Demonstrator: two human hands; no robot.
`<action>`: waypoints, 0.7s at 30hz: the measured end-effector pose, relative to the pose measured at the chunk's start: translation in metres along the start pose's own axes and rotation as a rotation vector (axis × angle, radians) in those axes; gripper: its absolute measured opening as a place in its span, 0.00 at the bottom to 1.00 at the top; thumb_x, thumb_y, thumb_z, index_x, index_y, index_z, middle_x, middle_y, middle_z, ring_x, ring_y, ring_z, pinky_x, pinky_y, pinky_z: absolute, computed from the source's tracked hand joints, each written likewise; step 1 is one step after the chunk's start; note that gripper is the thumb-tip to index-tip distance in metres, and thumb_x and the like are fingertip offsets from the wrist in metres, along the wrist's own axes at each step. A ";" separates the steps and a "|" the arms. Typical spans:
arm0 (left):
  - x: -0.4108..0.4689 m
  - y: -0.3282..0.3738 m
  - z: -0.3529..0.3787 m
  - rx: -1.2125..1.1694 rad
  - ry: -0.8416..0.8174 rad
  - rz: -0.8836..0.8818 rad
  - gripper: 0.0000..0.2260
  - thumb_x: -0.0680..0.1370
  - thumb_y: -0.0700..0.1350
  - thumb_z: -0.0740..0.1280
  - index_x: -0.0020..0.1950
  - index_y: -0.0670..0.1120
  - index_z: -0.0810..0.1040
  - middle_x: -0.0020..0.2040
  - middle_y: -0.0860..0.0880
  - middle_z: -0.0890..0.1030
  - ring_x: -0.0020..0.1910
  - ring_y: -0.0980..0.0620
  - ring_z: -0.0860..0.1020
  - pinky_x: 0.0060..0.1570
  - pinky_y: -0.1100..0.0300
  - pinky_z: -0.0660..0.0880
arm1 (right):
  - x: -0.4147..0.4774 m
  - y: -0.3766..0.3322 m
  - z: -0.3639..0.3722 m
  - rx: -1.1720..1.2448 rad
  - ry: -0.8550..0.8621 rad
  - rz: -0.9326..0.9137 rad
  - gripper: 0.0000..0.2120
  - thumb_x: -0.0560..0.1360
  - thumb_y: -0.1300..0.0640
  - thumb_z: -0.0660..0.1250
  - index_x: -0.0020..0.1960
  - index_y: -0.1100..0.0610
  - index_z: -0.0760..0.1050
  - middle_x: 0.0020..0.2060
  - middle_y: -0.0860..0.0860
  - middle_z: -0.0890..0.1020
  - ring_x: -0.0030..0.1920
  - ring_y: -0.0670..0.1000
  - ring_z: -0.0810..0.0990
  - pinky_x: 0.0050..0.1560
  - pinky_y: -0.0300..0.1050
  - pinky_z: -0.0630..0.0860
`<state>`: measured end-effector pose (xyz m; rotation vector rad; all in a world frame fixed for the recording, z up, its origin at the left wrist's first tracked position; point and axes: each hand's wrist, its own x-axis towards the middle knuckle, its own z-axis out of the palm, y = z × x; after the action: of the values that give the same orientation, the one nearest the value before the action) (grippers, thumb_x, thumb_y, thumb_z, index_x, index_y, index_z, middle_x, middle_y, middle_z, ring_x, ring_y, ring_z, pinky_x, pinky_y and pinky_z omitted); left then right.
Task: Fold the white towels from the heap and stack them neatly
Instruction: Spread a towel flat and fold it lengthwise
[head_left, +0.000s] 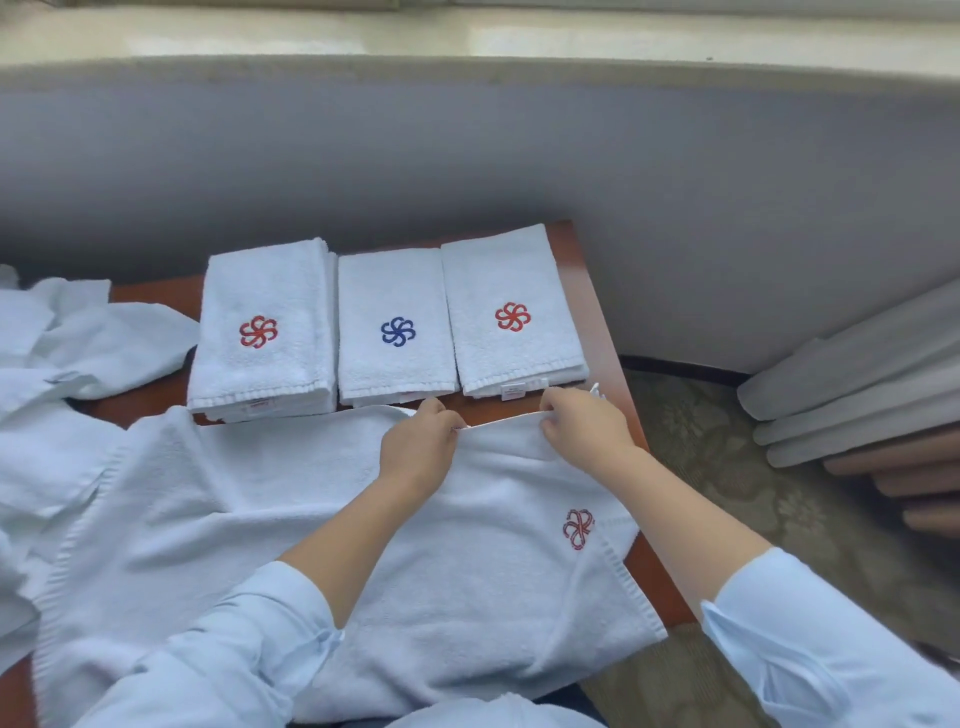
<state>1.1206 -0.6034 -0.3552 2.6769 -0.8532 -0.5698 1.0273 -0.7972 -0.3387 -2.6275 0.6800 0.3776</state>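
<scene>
A white towel (322, 519) with a red emblem lies spread across the near part of the wooden table (597, 312). My left hand (418, 447) and my right hand (582, 423) both pinch its far edge, close together. Behind them three folded stacks stand in a row: a left stack (262, 332) with a red emblem, a middle stack (395, 327) with a blue emblem, and a right stack (511, 317) with a red emblem. A heap of loose white towels (67, 343) lies at the left.
A grey upholstered wall (467, 156) runs behind the table. Patterned carpet (779, 519) lies to the right, where grey and brown curtain folds (872, 395) hang. The table's right edge is just beyond my right hand.
</scene>
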 end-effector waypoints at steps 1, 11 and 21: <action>0.000 0.002 -0.001 -0.052 0.002 -0.034 0.12 0.83 0.43 0.57 0.60 0.50 0.78 0.58 0.51 0.76 0.49 0.46 0.77 0.42 0.54 0.72 | -0.001 0.001 -0.005 0.028 0.015 0.019 0.06 0.78 0.59 0.60 0.48 0.56 0.76 0.43 0.50 0.80 0.45 0.54 0.78 0.48 0.50 0.74; 0.007 0.019 -0.040 -0.255 0.215 -0.081 0.11 0.83 0.43 0.55 0.59 0.50 0.76 0.58 0.50 0.77 0.52 0.46 0.77 0.49 0.52 0.73 | 0.002 -0.009 -0.036 0.238 0.309 0.030 0.07 0.81 0.55 0.62 0.53 0.57 0.76 0.52 0.51 0.78 0.45 0.52 0.78 0.43 0.48 0.76; 0.005 0.024 -0.065 -0.156 0.375 -0.043 0.11 0.82 0.45 0.61 0.58 0.51 0.81 0.53 0.52 0.82 0.50 0.48 0.79 0.46 0.53 0.73 | 0.000 -0.011 -0.056 0.294 0.408 -0.075 0.06 0.81 0.55 0.63 0.54 0.56 0.76 0.54 0.50 0.77 0.47 0.49 0.76 0.41 0.42 0.69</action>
<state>1.1418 -0.6164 -0.2907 2.5458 -0.6186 -0.1262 1.0416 -0.8133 -0.2863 -2.4513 0.6964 -0.2724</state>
